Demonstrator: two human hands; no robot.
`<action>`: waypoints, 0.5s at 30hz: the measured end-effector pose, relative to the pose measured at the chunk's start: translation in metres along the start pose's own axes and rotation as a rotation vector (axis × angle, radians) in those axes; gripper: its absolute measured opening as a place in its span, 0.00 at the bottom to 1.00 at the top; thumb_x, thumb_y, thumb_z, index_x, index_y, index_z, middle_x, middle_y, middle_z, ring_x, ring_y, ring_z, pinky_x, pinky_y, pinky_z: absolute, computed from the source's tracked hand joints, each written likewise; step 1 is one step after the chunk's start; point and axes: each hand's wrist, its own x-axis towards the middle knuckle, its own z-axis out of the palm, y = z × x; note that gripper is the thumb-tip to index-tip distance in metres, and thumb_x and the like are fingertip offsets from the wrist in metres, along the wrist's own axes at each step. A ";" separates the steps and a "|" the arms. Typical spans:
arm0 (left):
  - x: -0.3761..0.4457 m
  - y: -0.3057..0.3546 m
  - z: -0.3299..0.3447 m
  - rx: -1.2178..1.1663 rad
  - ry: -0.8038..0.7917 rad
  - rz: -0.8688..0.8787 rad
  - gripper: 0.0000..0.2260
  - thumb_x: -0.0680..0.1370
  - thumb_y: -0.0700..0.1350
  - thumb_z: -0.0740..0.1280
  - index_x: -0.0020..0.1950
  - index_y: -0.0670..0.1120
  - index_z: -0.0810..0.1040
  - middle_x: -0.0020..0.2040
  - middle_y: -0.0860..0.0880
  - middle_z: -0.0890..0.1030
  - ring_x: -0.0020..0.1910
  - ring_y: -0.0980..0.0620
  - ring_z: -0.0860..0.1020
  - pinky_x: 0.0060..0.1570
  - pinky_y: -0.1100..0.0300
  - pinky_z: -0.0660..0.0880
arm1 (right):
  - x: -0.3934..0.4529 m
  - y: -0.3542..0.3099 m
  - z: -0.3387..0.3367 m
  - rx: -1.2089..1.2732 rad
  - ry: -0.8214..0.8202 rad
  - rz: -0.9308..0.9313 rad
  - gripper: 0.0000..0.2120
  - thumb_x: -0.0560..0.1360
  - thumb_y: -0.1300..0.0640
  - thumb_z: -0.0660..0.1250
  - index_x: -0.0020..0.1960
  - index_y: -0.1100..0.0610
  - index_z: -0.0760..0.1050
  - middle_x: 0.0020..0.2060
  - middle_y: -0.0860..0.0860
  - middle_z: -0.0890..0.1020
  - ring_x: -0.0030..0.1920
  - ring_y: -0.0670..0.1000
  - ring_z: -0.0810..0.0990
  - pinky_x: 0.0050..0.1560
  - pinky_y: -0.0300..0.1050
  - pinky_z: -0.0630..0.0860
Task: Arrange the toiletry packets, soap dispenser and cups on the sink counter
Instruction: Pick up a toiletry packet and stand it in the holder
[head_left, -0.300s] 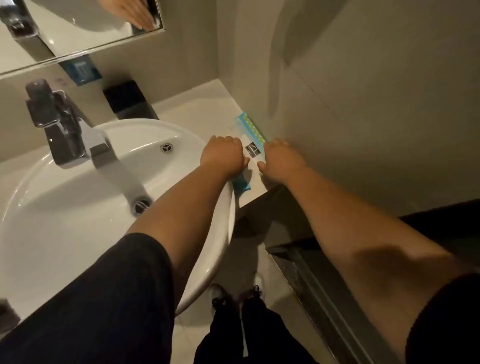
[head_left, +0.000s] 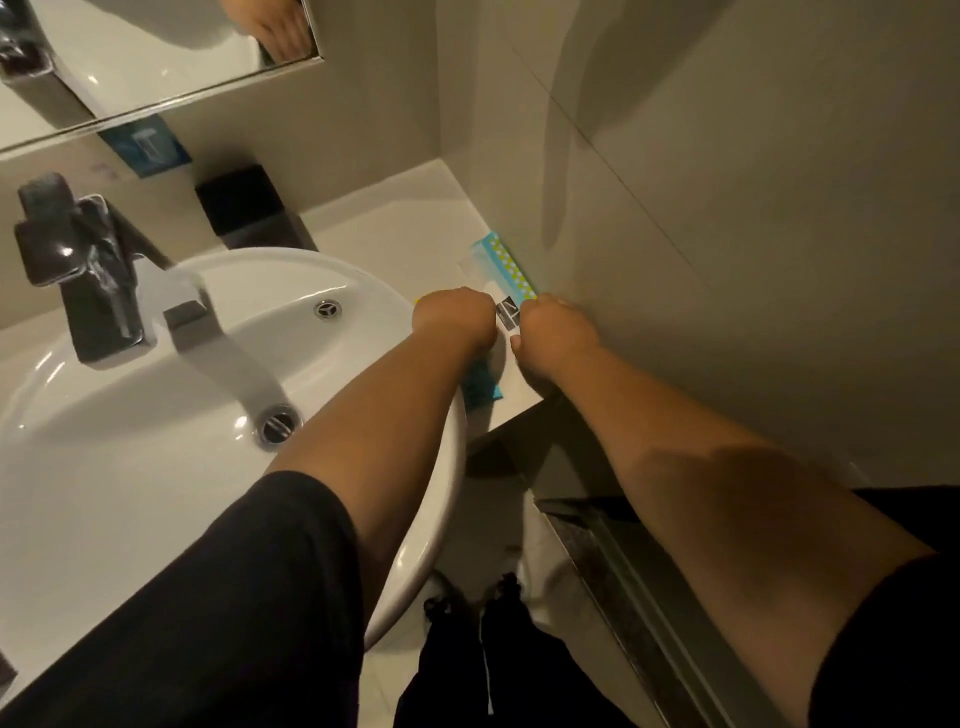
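Note:
Several flat toiletry packets (head_left: 498, 267), white and teal with a dotted edge, lie on the white counter (head_left: 405, 228) between the basin and the right wall. My left hand (head_left: 454, 322) and my right hand (head_left: 553, 338) are down on them side by side, fingers curled over the packets, a small label (head_left: 508, 313) showing between the hands. A teal packet end (head_left: 483, 387) sticks out under my left wrist near the counter's front edge. The fingertips are hidden.
A white round basin (head_left: 156, 415) with a dark faucet (head_left: 88, 270) fills the left. A black square container (head_left: 249, 208) stands at the back of the counter under the mirror (head_left: 156, 57). The tiled wall (head_left: 675, 208) closes the right side. The floor lies below.
Both hands have stayed on the packets, with hardly any shift between the frames.

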 end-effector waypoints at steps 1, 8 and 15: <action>0.002 0.001 -0.002 -0.027 -0.022 -0.008 0.09 0.78 0.47 0.65 0.56 0.46 0.78 0.39 0.50 0.74 0.44 0.48 0.75 0.41 0.56 0.71 | 0.003 -0.001 0.000 0.007 -0.003 0.001 0.18 0.78 0.53 0.63 0.65 0.60 0.70 0.59 0.59 0.75 0.56 0.60 0.78 0.53 0.52 0.77; 0.032 0.007 -0.009 -0.366 -0.121 -0.132 0.15 0.77 0.44 0.67 0.60 0.39 0.75 0.59 0.41 0.78 0.59 0.43 0.76 0.52 0.55 0.71 | 0.020 -0.004 0.001 0.078 -0.032 0.068 0.14 0.79 0.59 0.62 0.62 0.62 0.74 0.56 0.59 0.78 0.53 0.60 0.80 0.50 0.50 0.77; 0.056 0.005 0.012 -0.792 -0.123 -0.303 0.13 0.75 0.41 0.70 0.57 0.38 0.79 0.55 0.42 0.82 0.55 0.43 0.81 0.56 0.51 0.78 | 0.033 -0.003 0.005 0.193 -0.006 0.090 0.11 0.78 0.62 0.63 0.59 0.63 0.76 0.55 0.61 0.80 0.55 0.61 0.80 0.53 0.51 0.77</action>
